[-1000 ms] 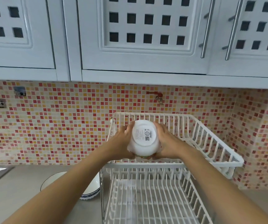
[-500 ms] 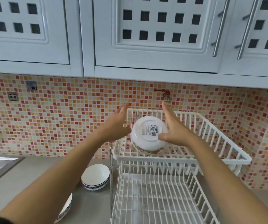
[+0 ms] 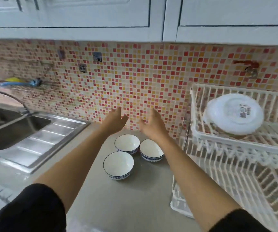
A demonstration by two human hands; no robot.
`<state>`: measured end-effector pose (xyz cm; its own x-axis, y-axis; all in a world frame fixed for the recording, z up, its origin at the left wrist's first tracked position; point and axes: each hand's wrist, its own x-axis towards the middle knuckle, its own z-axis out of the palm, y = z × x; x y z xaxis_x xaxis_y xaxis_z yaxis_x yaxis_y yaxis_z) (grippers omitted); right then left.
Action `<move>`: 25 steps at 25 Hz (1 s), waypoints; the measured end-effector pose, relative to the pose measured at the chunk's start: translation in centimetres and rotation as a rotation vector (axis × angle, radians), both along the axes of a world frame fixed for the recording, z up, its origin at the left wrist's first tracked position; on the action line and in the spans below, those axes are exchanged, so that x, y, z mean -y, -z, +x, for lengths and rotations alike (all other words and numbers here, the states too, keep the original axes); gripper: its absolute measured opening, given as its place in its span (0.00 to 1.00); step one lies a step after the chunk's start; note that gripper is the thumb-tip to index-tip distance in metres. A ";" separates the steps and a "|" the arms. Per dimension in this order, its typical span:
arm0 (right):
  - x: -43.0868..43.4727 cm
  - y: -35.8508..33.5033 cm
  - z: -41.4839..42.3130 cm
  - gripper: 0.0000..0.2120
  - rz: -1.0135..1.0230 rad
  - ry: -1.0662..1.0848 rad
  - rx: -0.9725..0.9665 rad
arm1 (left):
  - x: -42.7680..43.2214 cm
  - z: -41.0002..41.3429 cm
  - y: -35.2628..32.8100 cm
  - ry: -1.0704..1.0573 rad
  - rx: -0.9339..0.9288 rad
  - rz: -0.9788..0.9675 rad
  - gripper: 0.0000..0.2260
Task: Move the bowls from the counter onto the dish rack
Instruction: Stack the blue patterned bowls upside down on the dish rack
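Three white bowls with blue patterned bands stand upright on the grey counter: one at the back left (image 3: 127,143), one at the back right (image 3: 151,151), one nearest me (image 3: 118,163). A white bowl (image 3: 233,113) lies upside down on the top tier of the white wire dish rack (image 3: 235,144) at the right. My left hand (image 3: 115,122) and my right hand (image 3: 151,123) hover above the back two bowls, fingers spread, palms facing each other, holding nothing.
A steel sink (image 3: 16,128) with a drainboard and a curved tap (image 3: 7,99) fills the left side. White wall cupboards (image 3: 84,15) hang low overhead. The mosaic tiled wall (image 3: 134,81) runs behind the counter. The rack's lower tier (image 3: 235,190) reaches toward me.
Both hands have let go of the upside-down bowl, now resting on the rack's top tier, and swung left over the bowls on the counter. The view has turned left and down.
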<state>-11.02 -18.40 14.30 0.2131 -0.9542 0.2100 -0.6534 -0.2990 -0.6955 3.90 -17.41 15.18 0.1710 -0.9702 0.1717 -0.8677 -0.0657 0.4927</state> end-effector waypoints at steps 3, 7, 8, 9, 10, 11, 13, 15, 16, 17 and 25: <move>1.3 9.0 2.5 0.34 0.286 0.055 -0.100 | 0.0 4.3 8.3 -0.051 0.045 0.255 0.26; 2.0 18.1 3.7 0.37 0.532 0.064 -0.129 | -0.2 6.2 16.5 -0.131 -0.038 0.462 0.27; 2.4 19.7 4.2 0.37 0.566 0.072 -0.113 | -0.1 6.6 18.2 -0.161 -0.071 0.486 0.28; 2.7 21.0 4.5 0.37 0.603 0.089 -0.081 | -0.1 6.6 19.5 -0.186 -0.102 0.496 0.29; 3.1 22.2 5.1 0.37 0.659 0.102 -0.045 | 0.1 6.9 20.8 -0.214 -0.139 0.516 0.30; 3.3 23.3 5.8 0.35 0.738 0.120 0.011 | 0.3 7.0 22.0 -0.231 -0.181 0.521 0.30; 3.5 24.9 6.9 0.25 0.872 0.170 0.218 | 0.8 7.2 23.4 -0.270 -0.270 0.515 0.29; 3.5 26.6 7.3 0.15 0.898 0.189 0.354 | 1.0 7.2 23.9 -0.310 -0.345 0.480 0.26; 3.5 27.2 7.4 0.14 0.885 0.191 0.408 | 1.0 7.4 24.0 -0.325 -0.380 0.465 0.27; 3.4 27.0 7.5 0.13 0.868 0.190 0.446 | 0.9 7.5 23.9 -0.333 -0.424 0.453 0.27; 1.3 13.7 5.0 0.24 0.516 0.041 0.530 | -0.3 10.2 10.8 -0.110 -0.842 0.326 0.29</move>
